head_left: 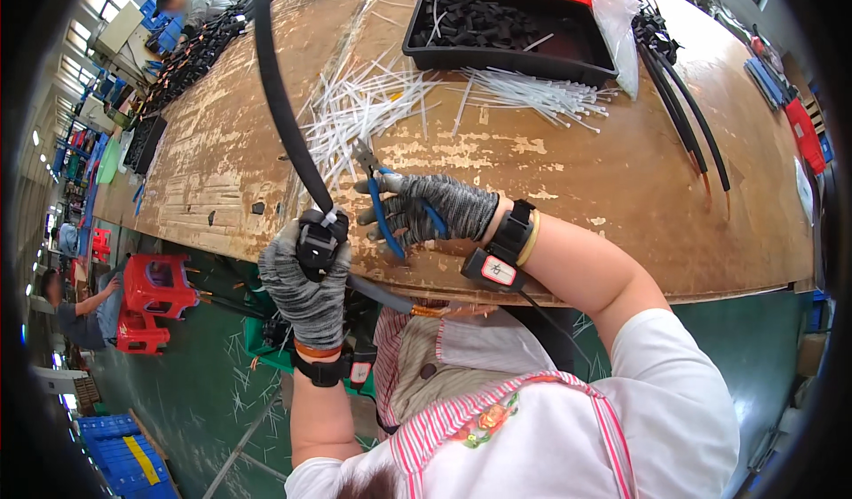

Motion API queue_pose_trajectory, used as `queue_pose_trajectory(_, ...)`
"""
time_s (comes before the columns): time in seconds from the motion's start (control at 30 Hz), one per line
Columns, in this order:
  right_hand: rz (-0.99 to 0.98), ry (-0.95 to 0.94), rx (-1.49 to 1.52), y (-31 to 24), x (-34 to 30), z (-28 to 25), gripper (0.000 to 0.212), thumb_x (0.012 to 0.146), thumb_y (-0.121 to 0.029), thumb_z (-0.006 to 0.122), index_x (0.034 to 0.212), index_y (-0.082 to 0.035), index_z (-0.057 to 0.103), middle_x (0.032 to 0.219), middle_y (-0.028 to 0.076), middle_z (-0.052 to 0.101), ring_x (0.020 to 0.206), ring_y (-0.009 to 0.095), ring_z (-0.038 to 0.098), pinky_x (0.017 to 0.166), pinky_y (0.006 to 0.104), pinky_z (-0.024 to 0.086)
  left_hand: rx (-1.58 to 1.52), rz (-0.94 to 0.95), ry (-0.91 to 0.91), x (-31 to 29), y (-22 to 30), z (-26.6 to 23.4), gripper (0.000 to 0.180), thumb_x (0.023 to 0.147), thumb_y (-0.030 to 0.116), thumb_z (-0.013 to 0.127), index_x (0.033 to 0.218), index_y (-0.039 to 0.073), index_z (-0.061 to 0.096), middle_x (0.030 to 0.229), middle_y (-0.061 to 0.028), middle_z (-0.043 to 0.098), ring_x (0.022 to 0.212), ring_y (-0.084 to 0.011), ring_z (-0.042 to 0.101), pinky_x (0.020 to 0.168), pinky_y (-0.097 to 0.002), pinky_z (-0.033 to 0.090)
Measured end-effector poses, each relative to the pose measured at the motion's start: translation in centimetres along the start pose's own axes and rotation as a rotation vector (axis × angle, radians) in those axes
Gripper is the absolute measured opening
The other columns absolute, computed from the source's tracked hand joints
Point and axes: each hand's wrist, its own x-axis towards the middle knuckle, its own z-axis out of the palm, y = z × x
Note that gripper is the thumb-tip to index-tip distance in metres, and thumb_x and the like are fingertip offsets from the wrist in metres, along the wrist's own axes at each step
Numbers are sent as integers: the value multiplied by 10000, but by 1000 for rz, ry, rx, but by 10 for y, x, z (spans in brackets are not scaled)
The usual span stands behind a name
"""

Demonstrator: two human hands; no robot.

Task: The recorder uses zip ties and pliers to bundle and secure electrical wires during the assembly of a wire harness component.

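My left hand (302, 297), in a grey knit glove, is closed around a black plastic connector (318, 243) at the table's near edge. A white cable tie (331, 216) sits where a black sleeved cable (282, 100) meets the connector's top; that cable runs up out of view. Below the hand, a grey cable (383, 295) with a bare copper-coloured end (454, 310) extends to the right. My gloved right hand (448, 204) holds blue-handled cutting pliers (380, 213), handles spread, jaws pointing away from me. The pliers are just right of the black cable, apart from the tie.
Loose white cable ties (373, 100) lie in a heap beyond my hands, with a second pile (541, 98) beside it. A black tray (510, 64) holds small black parts. Black cables (679, 109) lie at right. Red stools (158, 290) and co-workers are at left.
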Motion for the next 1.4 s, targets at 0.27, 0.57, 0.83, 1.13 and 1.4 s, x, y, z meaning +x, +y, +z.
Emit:
queue_pose_trajectory(0.27, 113, -39, -151, 16, 4, 1, 355, 906, -358, 652, 1114, -71, 634, 789, 64, 631, 777, 151, 633, 658, 266, 524, 219, 263, -123, 11, 25, -15, 631, 685, 334, 828, 1206, 84, 574, 1096, -100, 592, 1011, -320, 542, 916, -458, 409)
queue_pose_trajectory(0.57, 23, -116, 161, 29, 1, 18, 301, 917, -211, 630, 1182, -80, 573, 983, 10, 640, 881, 126, 607, 732, 292, 520, 506, 523, -206, 19, 39, -29, 363, 836, 254, 648, 1187, 167, 611, 1194, -56, 570, 1095, -262, 531, 989, -427, 350)
queue_pose_trajectory(0.83, -242, -48, -126, 31, 2, 4, 420, 861, -238, 698, 1209, -83, 520, 991, 16, 625, 900, 97, 596, 769, 258, 500, -155, -219, -168, -38, 42, -29, 404, 889, 152, 588, 1269, 28, 527, 1200, -96, 559, 1038, -247, 556, 906, -371, 443)
queue_pose_trajectory(1.13, -555, 98, -1132, 38, -2, 26, 529, 889, -176, 668, 1363, -60, 466, 1198, 110, 610, 1088, 221, 580, 956, 346, 446, -788, -784, -47, -24, 35, 3, 371, 901, 220, 657, 1197, 7, 593, 1073, -35, 616, 933, -120, 570, 878, -267, 466)
queue_pose_trajectory(1.4, -434, 312, -2026, -4, -6, 23, 479, 834, -282, 620, 1282, -123, 559, 961, 174, 622, 885, 355, 618, 775, 444, 501, -430, -566, -181, -16, 4, 18, 375, 800, 99, 735, 1129, 32, 568, 995, -48, 646, 882, -157, 619, 832, -290, 499)
